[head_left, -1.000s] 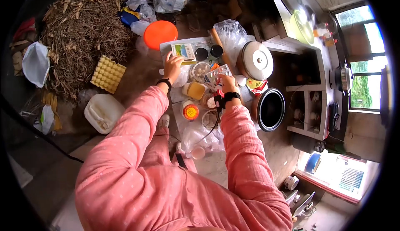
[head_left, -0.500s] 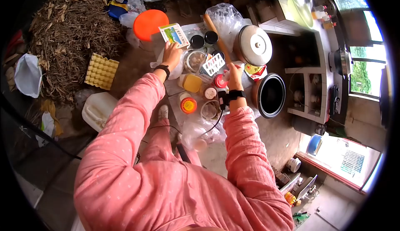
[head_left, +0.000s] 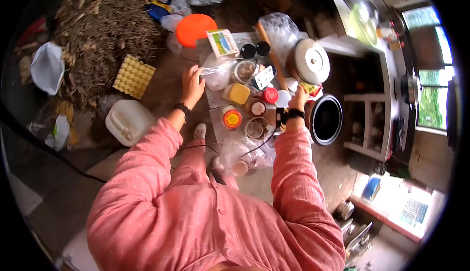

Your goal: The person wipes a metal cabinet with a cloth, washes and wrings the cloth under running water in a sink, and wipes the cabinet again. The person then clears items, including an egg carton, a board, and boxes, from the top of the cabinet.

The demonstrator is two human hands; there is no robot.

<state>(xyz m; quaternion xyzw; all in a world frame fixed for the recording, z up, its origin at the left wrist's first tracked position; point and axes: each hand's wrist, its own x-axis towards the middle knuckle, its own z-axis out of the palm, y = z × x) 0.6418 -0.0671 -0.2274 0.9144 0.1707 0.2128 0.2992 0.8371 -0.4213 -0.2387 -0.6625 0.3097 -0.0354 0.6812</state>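
My left hand [head_left: 194,84] is closed on the edge of a clear plastic bag [head_left: 215,75], at the left side of the low table [head_left: 215,100]. My right hand [head_left: 298,98] is at the table's right side, beside a red and yellow packet [head_left: 311,90]; its fingers are bent and what they hold, if anything, is hidden. Between the hands stand a red-lidded jar [head_left: 270,95], a yellow-lidded tub [head_left: 239,94], a round clear container [head_left: 244,70] and a white blister-like card [head_left: 264,77]. A picture box [head_left: 223,43] lies at the far left corner.
A lidded pot [head_left: 312,61] and a dark open pot [head_left: 326,120] stand on the right. A rolling pin [head_left: 270,51] lies near two black-lidded jars. Left are an orange stool [head_left: 196,30], a yellow egg tray [head_left: 134,77] and a white plastic container [head_left: 128,122].
My left hand has let go of the picture box, moved nearer and taken hold of the plastic bag. My right hand has moved right, away from the rolling pin, to beside the packet.
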